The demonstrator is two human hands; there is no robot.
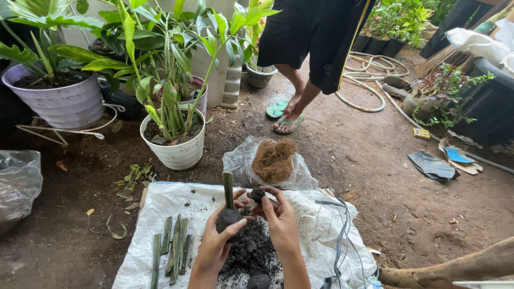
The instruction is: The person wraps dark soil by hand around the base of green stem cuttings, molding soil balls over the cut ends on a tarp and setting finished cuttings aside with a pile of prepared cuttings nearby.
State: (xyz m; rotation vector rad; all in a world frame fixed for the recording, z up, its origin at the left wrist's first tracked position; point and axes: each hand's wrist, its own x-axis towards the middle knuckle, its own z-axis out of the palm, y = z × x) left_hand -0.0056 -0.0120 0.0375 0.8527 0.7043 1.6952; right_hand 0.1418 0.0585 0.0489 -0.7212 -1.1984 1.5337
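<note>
My left hand (217,243) grips a dark ball of soil packed around the base of a green stem cutting (228,191) that stands upright. My right hand (278,217) holds a small clump of soil (258,195) in its fingertips, right beside the cutting. Both hands hover over a pile of dark soil (250,254) on a white woven sack (176,214) spread on the ground. Several cut green stems (171,249) lie in a row on the sack to the left of my hands.
A clear plastic bag of brown coconut fibre (274,159) sits just beyond the sack. A white pot with a leafy plant (176,150) and a lilac pot (61,101) stand at left. Another person's legs in green sandals (289,120) are behind. A hose (369,80) lies coiled at right.
</note>
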